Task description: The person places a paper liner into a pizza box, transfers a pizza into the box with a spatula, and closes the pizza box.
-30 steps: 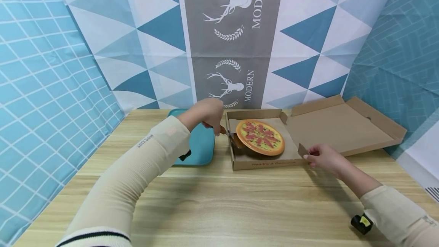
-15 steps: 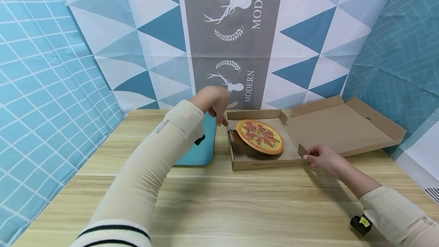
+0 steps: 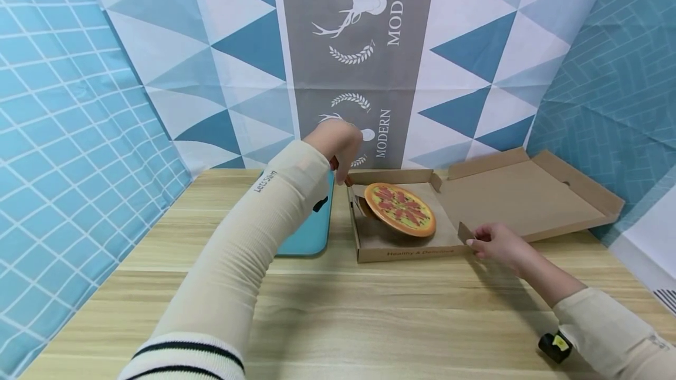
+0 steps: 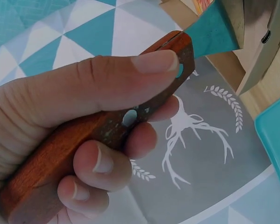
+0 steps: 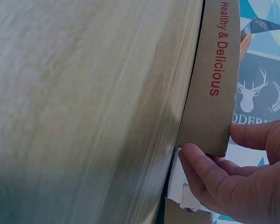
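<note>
While working along the far edge of the worktop [image 3: 338, 321], have first an open box [image 3: 380, 255], with its base right of the middle and its lid [image 3: 517, 201] folded out toward the far right corner. Just left of the base, also at the far edge, see a blue tray [image 3: 311, 236], partly hidden by a sleeve [image 3: 232, 263]. Find the pizza [image 3: 401, 210] inside the base, tilted, with dark shadow below the near left rim; cannot tell whether touching the cardboard anywhere. With the left hand [image 3: 340, 142], above the base's left wall, grip the server [image 4: 42, 172] by its wooden handle, thumb along the top, fingers curled beneath. With the right hand [image 3: 496, 244], well apart from the left, pinch the near right corner of the base between thumb and fingers. At the pizza's left rim, see the blade [image 3: 364, 207] partly tucked under. Likely prying up the pizza; to do so well, probably best to slide the blade farther toward the middle, lower the handle, and raise slowly, for fear of tipping the load off. Better, too, to hold that corner firmly, so as not to drag the box.
</note>
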{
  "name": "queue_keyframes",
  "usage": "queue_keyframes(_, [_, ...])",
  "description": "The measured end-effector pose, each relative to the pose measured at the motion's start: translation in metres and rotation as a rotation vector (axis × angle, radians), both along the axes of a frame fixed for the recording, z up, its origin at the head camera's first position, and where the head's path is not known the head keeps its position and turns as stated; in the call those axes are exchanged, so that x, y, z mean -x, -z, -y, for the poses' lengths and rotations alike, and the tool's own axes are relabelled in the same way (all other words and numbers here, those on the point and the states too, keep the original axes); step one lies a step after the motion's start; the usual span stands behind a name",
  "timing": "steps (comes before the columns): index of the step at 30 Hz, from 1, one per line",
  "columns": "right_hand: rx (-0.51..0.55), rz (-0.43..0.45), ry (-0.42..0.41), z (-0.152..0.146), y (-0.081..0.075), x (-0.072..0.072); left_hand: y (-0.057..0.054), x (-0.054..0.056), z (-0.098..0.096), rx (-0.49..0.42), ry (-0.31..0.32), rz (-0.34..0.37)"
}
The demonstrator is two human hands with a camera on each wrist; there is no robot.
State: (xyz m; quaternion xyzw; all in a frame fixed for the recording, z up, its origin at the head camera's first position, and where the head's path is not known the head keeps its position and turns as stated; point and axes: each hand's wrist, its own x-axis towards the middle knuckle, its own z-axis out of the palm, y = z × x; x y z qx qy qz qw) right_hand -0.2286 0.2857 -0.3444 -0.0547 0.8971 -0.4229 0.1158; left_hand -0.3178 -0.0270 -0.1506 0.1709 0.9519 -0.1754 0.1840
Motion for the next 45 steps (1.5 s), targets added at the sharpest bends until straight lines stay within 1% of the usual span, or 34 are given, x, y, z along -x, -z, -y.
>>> queue_keyframes(3, [-0.004,-0.003,-0.002,0.000,0.000,0.000,-0.003,-0.003,0.002,-0.013,-0.007,0.002])
queue_keyframes(7, [-0.003,-0.007,-0.003,0.000,-0.001,0.000,-0.007,-0.006,0.004,-0.007,-0.002,0.004])
queue_keyframes(10, [0.002,-0.002,-0.002,0.000,-0.001,0.000,-0.009,-0.006,0.006,0.016,0.006,0.012])
queue_keyframes(15, [-0.007,0.004,0.008,0.000,0.001,-0.001,-0.010,-0.005,0.008,0.028,-0.010,0.022])
queue_keyframes(18, [-0.009,0.000,0.004,-0.001,0.001,-0.001,-0.008,-0.004,0.008,0.022,0.007,0.008])
queue_keyframes(22, [-0.003,-0.007,-0.001,-0.001,0.001,-0.003,-0.003,-0.002,0.010,-0.002,0.033,-0.011])
queue_keyframes(26, [0.001,-0.015,0.002,-0.001,0.002,-0.002,0.003,0.000,0.013,-0.045,0.020,-0.013])
queue_keyframes(28, [0.000,-0.020,0.003,-0.001,0.003,-0.002,0.005,0.001,0.013,-0.072,0.012,-0.001])
queue_keyframes(32, [-0.006,-0.018,0.007,-0.001,0.003,-0.001,0.008,0.000,0.013,-0.080,0.007,0.016])
queue_keyframes(37, [0.001,-0.007,0.011,-0.001,0.003,-0.002,0.003,-0.004,0.010,-0.047,-0.012,-0.001])
queue_keyframes(40, [0.004,-0.006,0.014,-0.001,0.003,-0.003,-0.002,-0.007,0.009,-0.006,-0.009,-0.017])
queue_keyframes(45, [0.006,-0.007,0.015,0.000,0.002,-0.003,-0.009,-0.012,0.012,0.118,0.017,-0.035])
